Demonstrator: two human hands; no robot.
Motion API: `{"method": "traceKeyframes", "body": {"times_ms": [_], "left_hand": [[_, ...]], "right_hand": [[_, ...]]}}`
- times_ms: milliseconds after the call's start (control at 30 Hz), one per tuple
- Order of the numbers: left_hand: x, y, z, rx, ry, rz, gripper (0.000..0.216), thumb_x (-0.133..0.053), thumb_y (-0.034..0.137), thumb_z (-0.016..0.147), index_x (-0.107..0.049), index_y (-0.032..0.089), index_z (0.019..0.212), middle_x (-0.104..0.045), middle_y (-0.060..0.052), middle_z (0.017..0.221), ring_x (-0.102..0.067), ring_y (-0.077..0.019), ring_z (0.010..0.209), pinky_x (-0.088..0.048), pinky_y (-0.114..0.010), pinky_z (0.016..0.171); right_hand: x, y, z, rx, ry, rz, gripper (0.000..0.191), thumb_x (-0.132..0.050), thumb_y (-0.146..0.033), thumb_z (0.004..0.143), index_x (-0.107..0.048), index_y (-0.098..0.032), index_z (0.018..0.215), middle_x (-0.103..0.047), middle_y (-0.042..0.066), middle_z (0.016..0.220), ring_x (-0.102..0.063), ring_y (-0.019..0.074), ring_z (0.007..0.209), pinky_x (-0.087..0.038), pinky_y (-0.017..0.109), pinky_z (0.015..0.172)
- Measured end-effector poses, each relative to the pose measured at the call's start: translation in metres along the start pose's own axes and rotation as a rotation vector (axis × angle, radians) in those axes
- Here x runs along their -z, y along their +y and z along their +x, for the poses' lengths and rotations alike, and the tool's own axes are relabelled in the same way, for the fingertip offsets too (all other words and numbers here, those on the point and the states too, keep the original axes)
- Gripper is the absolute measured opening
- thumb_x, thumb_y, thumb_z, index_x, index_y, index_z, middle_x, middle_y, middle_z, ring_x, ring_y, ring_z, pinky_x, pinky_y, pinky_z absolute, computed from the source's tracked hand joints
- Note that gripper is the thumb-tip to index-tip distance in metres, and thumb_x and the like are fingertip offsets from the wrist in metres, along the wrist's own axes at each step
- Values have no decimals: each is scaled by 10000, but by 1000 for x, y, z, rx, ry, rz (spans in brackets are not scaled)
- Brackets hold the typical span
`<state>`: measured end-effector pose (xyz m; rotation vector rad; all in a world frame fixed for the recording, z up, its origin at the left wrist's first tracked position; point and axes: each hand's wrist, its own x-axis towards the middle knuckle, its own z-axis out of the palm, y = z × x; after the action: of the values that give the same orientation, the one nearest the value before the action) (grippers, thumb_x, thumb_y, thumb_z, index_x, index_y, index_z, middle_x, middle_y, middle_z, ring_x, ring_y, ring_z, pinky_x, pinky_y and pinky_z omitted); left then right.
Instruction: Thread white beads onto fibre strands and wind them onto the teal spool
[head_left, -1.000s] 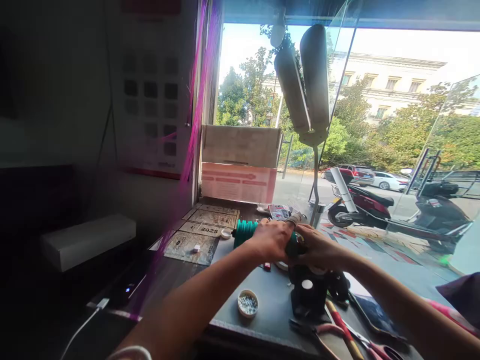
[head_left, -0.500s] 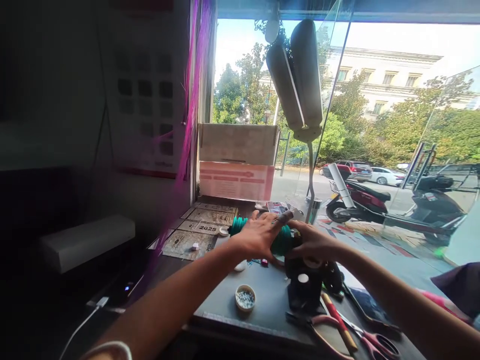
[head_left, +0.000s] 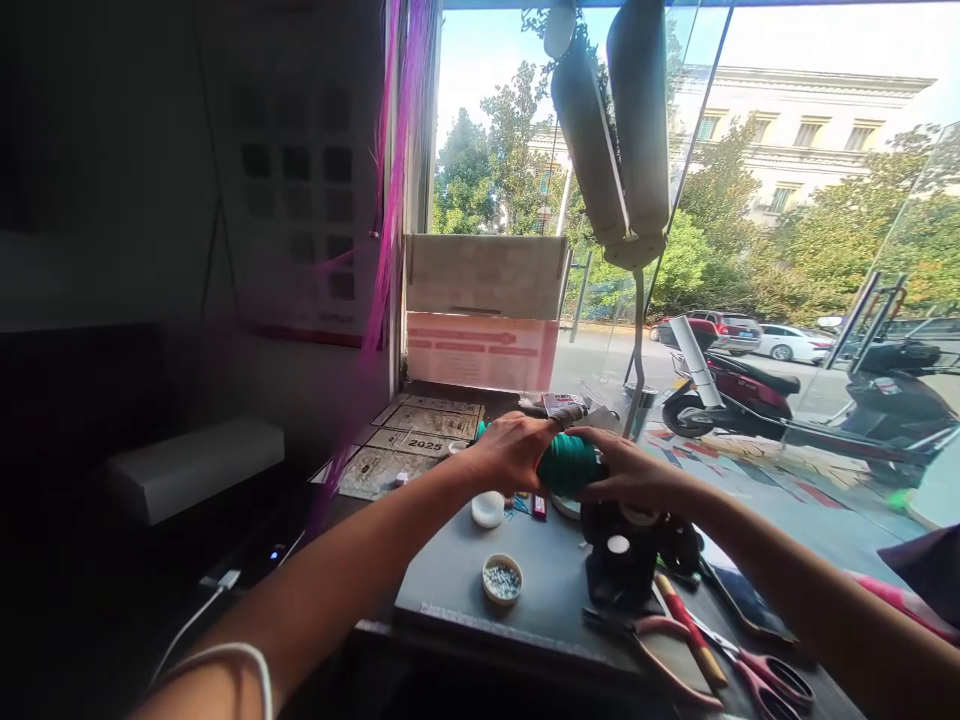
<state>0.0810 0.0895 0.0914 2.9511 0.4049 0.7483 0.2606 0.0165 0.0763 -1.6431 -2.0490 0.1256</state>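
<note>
The teal cylinder (head_left: 571, 466) was dark green-blue with fine ribs running around its body, and it lay level in the air just above the black stand (head_left: 621, 562), over the middle of the counter (head_left: 360, 540). The left hand (head_left: 512, 452) covered its left end, fingers (head_left: 541, 432) curled down over the top; the right hand (head_left: 636, 478) gripped the other end, fingers closed around it. Both held it firmly. Bare grey mat (head_left: 450, 580) lay open toward the near edge, with only a small dish of beads (head_left: 502, 580) and a white cap (head_left: 487, 509) on that side. To the right it was crowded, with pliers (head_left: 660, 655) and scissors (head_left: 776, 685) by the edge. Behind, a cardboard box (head_left: 484, 310) and the window glass (head_left: 750, 250) closed off the back
</note>
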Motion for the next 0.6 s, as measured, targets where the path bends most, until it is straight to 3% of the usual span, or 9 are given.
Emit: {"method": "traceKeyframes", "body": {"times_ms": [100, 167, 200, 233, 300, 367, 500, 600], "left_hand": [[1, 8, -26, -86, 137, -32, 932, -773, 302, 516, -319, 233, 1327, -495, -117, 1241, -402, -319, 1164, -239, -442, 999], [-11, 15, -58, 45, 257, -77, 774, -695, 265, 640, -321, 244, 1317, -478, -88, 1260, -414, -257, 1151, -298, -373, 975], [-21, 18, -76, 202, 343, -104, 620, -626, 230, 699, -382, 253, 1269, -546, -68, 1153, -477, -232, 1062, -347, -353, 924], [-34, 20, -93, 372, 350, -128, 540, -601, 215, 705, -437, 249, 1218, -579, -65, 1070, -510, -235, 995, -377, -358, 879], [-63, 24, -121, 627, 181, -204, 680, -700, 244, 558, -456, 230, 1193, -583, -87, 1061, -525, -286, 953, -401, -393, 819], [-89, 23, -136, 760, 107, -226, 698, -677, 253, 553, -439, 212, 1208, -594, -97, 1047, -523, -310, 963, -382, -419, 823], [-114, 15, -138, 837, 176, -231, 445, -528, 234, 682, -499, 204, 1126, -640, -94, 943, -562, -293, 905, -367, -418, 808], [-114, 10, -135, 824, 255, -347, 468, -530, 234, 689, -469, 235, 1152, -644, -82, 935, -583, -276, 870, -402, -384, 754]], "right_hand": [[-12, -21, -22, -5, 304, -77, 486, -635, -372, 637, -520, -231, 1087, -594, 56, 1012, -526, 258, 983, -339, 449, 925], [-31, -40, -40, -48, 398, -21, 271, -492, -352, 778, -552, -227, 1011, -612, 55, 939, -562, 212, 881, -410, 371, 833], [-44, -48, -48, -42, 336, 15, 215, -433, -333, 814, -575, -222, 931, -619, 50, 877, -576, 190, 796, -439, 327, 747], [-58, -55, -54, -38, 203, 29, 216, -399, -303, 830, -592, -218, 876, -626, 47, 842, -580, 179, 754, -442, 302, 702], [-86, -65, -56, -56, -36, -4, 225, -398, -225, 815, -620, -212, 847, -645, 45, 836, -594, 181, 761, -437, 289, 690], [-111, -70, -49, -102, -186, -94, 257, -411, -161, 782, -642, -212, 884, -657, 52, 899, -597, 200, 853, -428, 294, 731], [-134, -74, -24, -170, -330, -278, 257, -460, -158, 741, -669, -250, 859, -660, 54, 951, -585, 220, 910, -420, 286, 694], [-132, -79, -13, -147, -357, -282, 228, -467, -170, 743, -681, -227, 799, -662, 67, 909, -588, 211, 872, -402, 272, 667]]}}
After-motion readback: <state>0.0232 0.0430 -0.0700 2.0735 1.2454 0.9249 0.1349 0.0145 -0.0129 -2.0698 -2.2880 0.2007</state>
